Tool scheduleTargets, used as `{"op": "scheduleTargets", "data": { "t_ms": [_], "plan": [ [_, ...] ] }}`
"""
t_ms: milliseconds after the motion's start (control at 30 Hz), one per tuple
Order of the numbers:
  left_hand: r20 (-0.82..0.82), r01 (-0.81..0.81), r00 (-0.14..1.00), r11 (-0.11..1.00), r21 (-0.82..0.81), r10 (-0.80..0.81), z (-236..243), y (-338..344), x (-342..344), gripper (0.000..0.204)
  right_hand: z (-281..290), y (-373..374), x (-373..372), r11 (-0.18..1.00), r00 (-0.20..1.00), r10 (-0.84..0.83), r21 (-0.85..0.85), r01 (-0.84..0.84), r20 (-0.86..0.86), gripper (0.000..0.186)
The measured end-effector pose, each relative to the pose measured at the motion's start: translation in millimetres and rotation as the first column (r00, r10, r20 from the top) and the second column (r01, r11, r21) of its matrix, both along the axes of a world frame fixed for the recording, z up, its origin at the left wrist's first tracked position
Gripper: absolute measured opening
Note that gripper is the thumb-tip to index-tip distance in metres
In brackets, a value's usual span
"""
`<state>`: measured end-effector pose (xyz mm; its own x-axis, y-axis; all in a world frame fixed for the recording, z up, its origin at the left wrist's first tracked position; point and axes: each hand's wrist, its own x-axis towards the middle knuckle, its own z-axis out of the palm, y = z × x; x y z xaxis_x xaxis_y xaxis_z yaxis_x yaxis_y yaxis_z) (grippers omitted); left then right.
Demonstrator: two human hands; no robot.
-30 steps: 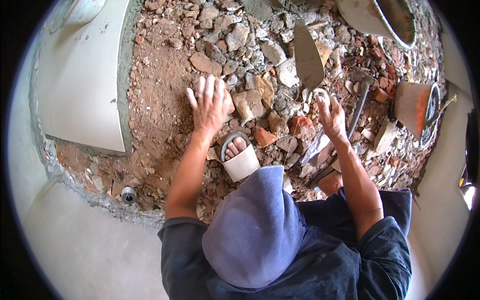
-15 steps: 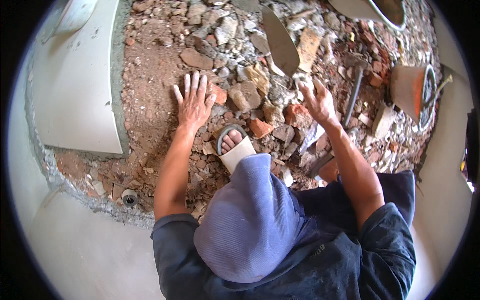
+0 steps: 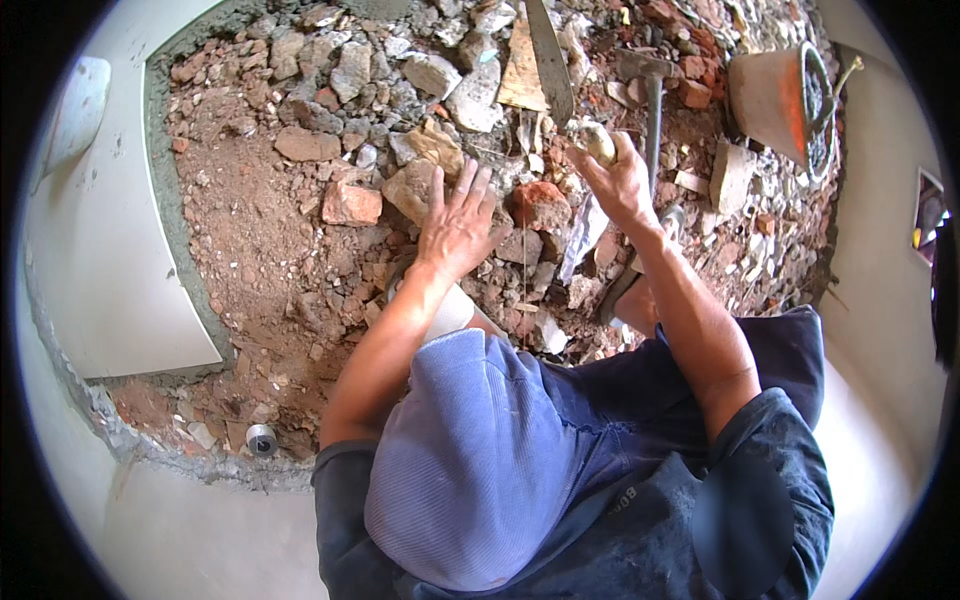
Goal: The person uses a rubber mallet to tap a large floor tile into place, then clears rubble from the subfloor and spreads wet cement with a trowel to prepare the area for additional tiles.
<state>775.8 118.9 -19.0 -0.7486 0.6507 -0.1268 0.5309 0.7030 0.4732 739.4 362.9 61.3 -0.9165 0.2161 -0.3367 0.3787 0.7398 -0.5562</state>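
My left hand [image 3: 458, 225] has its fingers spread and empty over a pale stone [image 3: 405, 192], right of a reddish brick piece [image 3: 350, 203]. My right hand [image 3: 618, 185] grips the light handle [image 3: 599, 142] of a trowel, whose metal blade [image 3: 550, 70] points away over a flat tan fragment [image 3: 518, 70]. A red rubble chunk [image 3: 540, 205] lies between my hands, with a torn white scrap [image 3: 583, 237] below my right hand. Just right of that hand lies a long-handled tool [image 3: 654, 120], apparently a hammer. My sandalled foot [image 3: 448, 312] is partly hidden by my left forearm.
Broken rubble [image 3: 300, 250] covers the floor. A pale tile [image 3: 110, 260] edged with grey mortar lies at left, with a pale container [image 3: 78, 110] on it. A bucket [image 3: 765, 100] is at upper right. A short pipe [image 3: 261, 440] sits by the lower plastered wall [image 3: 220, 530].
My left hand has moved right across the rubble, from beside the brick piece onto the stones nearer my right hand, which still holds the trowel. The whole view has shifted.
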Motion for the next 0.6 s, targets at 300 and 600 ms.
{"op": "scheduleTargets", "data": {
  "t_ms": [300,600],
  "plan": [
    [-0.03,-0.253,0.96,0.908,0.335,0.278,-3.5,-21.8,29.1,0.037,-27.4,-3.0,45.4,1.0,0.996,-0.015,-0.024,0.017,0.089,0.038],
    [0.713,-0.962,0.164,-0.048,0.268,0.681,43.1,-38.9,-0.1,0.043,-37.5,-31.0,66.0,0.995,0.994,0.017,0.098,-0.028,0.112,0.055]
  ]
}}
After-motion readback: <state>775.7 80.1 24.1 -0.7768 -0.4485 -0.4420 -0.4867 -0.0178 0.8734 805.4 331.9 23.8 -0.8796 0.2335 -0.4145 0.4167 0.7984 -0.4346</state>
